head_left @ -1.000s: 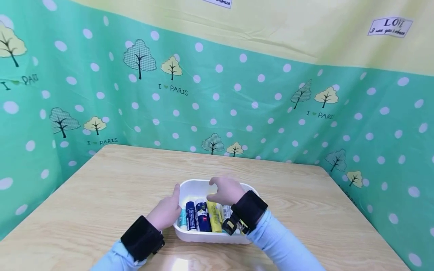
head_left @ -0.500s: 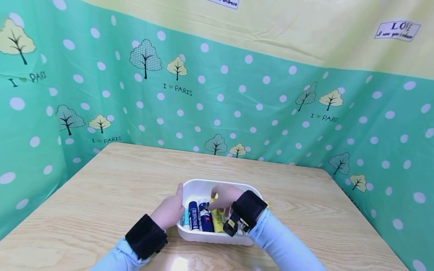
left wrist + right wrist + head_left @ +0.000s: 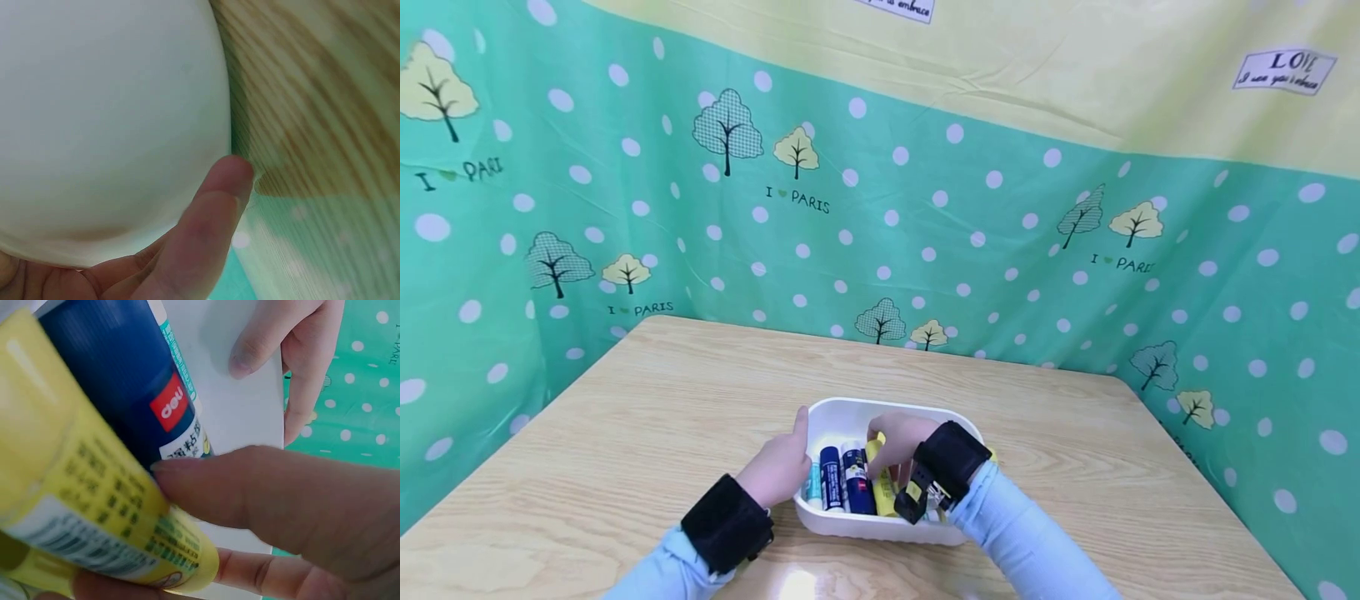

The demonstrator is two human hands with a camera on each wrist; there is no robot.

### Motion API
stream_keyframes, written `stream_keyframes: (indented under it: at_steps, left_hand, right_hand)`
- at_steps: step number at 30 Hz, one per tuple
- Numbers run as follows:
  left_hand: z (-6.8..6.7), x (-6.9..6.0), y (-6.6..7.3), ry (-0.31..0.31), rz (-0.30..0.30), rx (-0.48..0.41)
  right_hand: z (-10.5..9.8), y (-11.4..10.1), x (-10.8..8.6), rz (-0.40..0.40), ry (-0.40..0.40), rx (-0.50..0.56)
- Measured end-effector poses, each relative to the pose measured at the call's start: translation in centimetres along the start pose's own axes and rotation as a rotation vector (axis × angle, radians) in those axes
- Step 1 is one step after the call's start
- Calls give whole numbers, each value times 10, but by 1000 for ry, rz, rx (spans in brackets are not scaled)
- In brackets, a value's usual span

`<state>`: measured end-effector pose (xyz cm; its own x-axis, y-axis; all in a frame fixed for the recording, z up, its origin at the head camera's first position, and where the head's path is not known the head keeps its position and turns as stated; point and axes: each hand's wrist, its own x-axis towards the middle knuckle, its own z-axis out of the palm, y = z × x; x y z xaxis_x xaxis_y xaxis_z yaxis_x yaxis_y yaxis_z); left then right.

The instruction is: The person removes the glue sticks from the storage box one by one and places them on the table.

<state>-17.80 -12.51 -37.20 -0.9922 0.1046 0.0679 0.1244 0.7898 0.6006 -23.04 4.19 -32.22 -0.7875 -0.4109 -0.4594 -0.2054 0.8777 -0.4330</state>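
A white plastic basket (image 3: 880,527) stands on the table with several glue sticks lying side by side in it. At its left end my left hand (image 3: 777,468) grips the wall, thumb inside and fingers against the outside (image 3: 212,219). Inside the basket my right hand (image 3: 904,439) holds a yellow glue stick (image 3: 106,500) between thumb and fingers. Directly left of that lies a thick navy glue stick (image 3: 119,369) with a red label. Further left are a slimmer dark blue stick (image 3: 831,479) and a teal-and-white one (image 3: 813,483). My right hand and wrist hide the basket's right part.
The light wooden table (image 3: 700,392) extends around the basket. A green and yellow printed curtain (image 3: 925,233) hangs behind it and along both sides. Black wrist bands with cameras (image 3: 912,497) sit close above the basket's front rim.
My right hand has lowered into the basket, and its thumb and fingers have closed around the yellow glue stick. My left hand keeps its place on the basket; the head view has shifted slightly.
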Motion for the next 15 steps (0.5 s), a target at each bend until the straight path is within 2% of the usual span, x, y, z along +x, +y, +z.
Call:
stream_keyframes:
  at_steps: [10, 15]
  left_hand:
    - [1, 0, 1, -8, -9, -11]
    - [-1, -1, 1, -6, -5, -1]
  right_hand:
    - [2, -2, -2, -24, -10, 58]
    - [2, -3, -2, -44, 18, 54]
